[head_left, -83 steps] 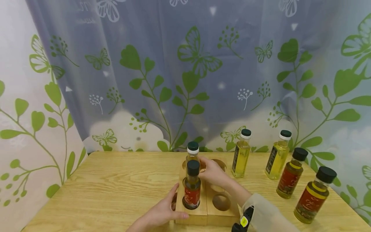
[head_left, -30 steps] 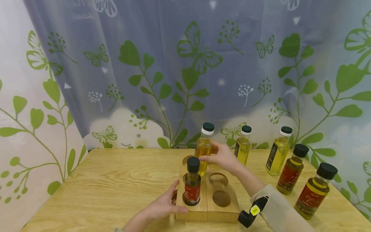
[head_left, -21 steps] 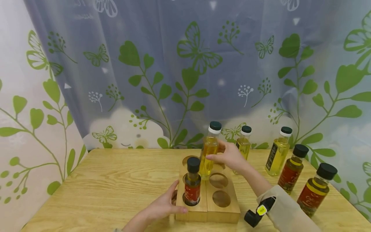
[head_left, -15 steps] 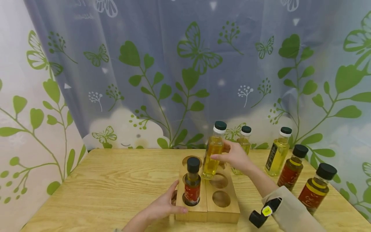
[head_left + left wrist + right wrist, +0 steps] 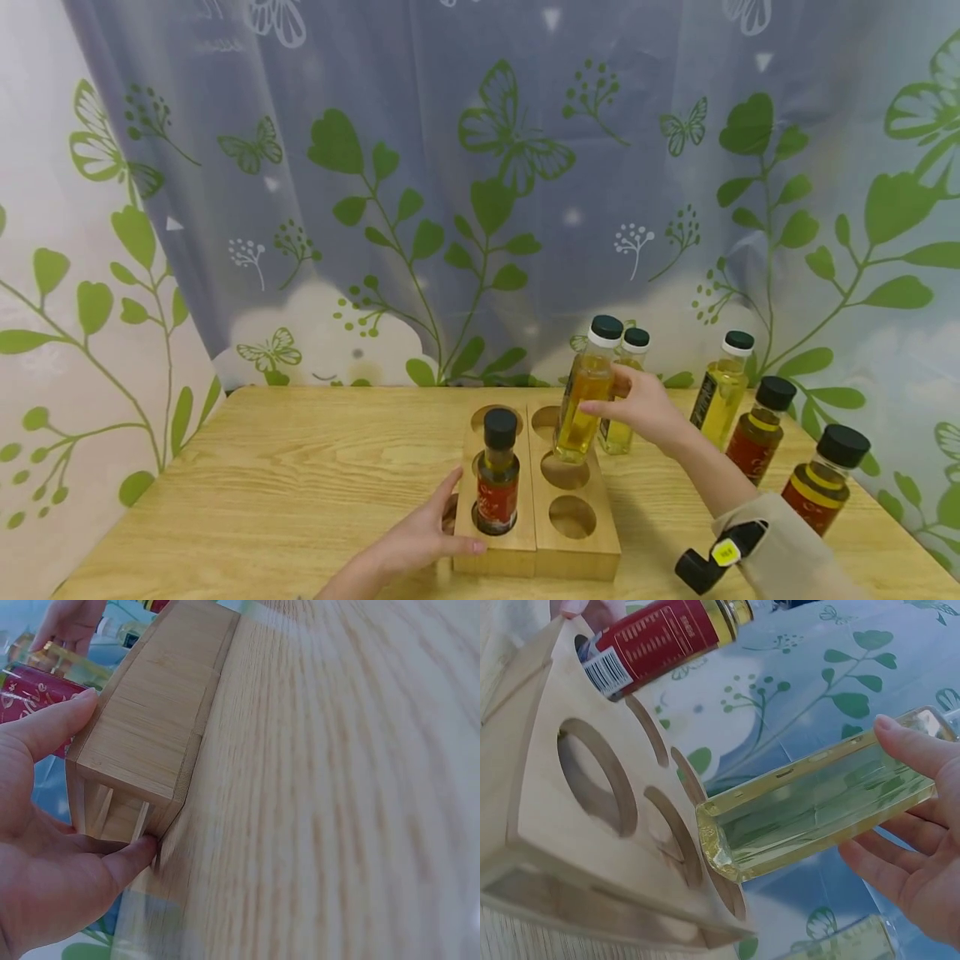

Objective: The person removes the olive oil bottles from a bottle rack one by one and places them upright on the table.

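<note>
My right hand (image 5: 645,408) holds a clear square bottle of yellow oil (image 5: 581,417) with a dark green cap, slightly tilted, above the right column of a wooden bottle rack (image 5: 536,564). In the right wrist view, the thumb and fingers grip opposite sides of the oil bottle (image 5: 810,802), its base just over the holes. With its thumb on top, my left hand (image 5: 420,533) grips the rack's near left corner; the left wrist view shows fingers at the open end of the rack (image 5: 146,712). A red-labelled, black-capped bottle (image 5: 497,500) stands in the near left hole.
To the right stand another green-capped oil bottle (image 5: 618,433), partly behind the held one, and a second one (image 5: 720,400). Further right are two red-labelled, black-capped bottles, one (image 5: 753,442) behind the other (image 5: 813,500). A patterned curtain (image 5: 420,208) hangs behind the wooden table (image 5: 322,467).
My right hand has lifted the oil bottle out of the rack's left column and carried it right, over the right column. My left hand has stayed on the rack's corner.
</note>
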`<state>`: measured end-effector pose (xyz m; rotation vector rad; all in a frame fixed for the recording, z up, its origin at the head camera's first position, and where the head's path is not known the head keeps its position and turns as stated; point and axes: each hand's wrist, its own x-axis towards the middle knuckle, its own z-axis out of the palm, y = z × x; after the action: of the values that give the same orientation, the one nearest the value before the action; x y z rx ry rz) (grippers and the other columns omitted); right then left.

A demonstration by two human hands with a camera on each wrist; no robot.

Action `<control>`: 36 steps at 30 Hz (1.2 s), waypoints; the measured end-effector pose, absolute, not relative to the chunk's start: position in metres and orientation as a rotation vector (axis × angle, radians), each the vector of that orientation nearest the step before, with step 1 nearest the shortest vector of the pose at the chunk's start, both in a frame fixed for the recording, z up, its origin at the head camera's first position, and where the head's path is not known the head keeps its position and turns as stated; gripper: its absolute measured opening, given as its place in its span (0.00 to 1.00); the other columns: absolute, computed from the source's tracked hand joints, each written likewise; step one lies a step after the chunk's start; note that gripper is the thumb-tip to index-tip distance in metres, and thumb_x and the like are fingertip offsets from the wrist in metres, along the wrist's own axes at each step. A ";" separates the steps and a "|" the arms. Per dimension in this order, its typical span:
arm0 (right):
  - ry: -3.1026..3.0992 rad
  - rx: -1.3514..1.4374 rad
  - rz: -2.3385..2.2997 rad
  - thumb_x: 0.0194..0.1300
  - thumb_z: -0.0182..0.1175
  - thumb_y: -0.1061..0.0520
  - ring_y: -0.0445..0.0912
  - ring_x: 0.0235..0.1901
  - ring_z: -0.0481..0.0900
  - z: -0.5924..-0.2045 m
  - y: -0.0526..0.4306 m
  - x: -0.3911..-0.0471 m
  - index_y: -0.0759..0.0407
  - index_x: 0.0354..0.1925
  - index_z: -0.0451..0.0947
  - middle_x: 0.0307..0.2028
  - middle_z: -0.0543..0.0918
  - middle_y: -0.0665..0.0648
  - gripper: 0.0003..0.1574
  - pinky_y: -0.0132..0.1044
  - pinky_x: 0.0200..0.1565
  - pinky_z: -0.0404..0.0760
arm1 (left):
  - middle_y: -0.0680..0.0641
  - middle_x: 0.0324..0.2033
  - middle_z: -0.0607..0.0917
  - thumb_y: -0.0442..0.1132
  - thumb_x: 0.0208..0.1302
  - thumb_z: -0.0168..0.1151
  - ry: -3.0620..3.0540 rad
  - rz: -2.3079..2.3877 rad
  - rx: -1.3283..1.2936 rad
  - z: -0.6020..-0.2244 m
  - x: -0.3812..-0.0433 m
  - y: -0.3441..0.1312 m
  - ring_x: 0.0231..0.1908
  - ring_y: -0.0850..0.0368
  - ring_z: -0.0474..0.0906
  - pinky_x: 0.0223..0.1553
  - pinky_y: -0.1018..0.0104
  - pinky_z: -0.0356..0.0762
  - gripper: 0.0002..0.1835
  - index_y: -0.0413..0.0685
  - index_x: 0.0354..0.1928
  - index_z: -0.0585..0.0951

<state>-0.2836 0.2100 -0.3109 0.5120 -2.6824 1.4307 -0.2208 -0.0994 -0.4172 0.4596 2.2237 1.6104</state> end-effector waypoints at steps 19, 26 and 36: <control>-2.814 0.364 1.214 0.54 0.65 0.39 0.67 0.58 0.63 -0.315 0.261 -0.276 0.74 0.68 0.47 0.62 0.61 0.76 0.61 0.59 0.52 0.69 | 0.23 0.65 0.50 0.44 0.54 0.69 2.215 1.606 0.461 -0.416 -0.220 -0.100 0.64 0.29 0.50 0.60 0.39 0.52 0.56 0.39 0.72 0.39; -2.847 0.347 1.220 0.54 0.66 0.39 0.69 0.59 0.62 -0.324 0.271 -0.275 0.75 0.67 0.48 0.62 0.59 0.77 0.61 0.59 0.52 0.69 | 0.23 0.65 0.50 0.45 0.53 0.70 2.227 1.601 0.476 -0.418 -0.222 -0.102 0.64 0.30 0.50 0.60 0.40 0.53 0.56 0.39 0.72 0.39; -2.852 0.351 1.228 0.54 0.66 0.41 0.68 0.58 0.64 -0.341 0.276 -0.275 0.74 0.66 0.53 0.61 0.62 0.75 0.57 0.58 0.51 0.71 | 0.23 0.64 0.51 0.45 0.53 0.69 2.229 1.593 0.475 -0.417 -0.221 -0.101 0.64 0.30 0.51 0.60 0.41 0.54 0.56 0.38 0.72 0.39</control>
<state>-0.2749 0.2758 -0.3411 0.3514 -2.8517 1.2276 -0.2210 -0.1008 -0.4172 0.4746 2.2288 1.5926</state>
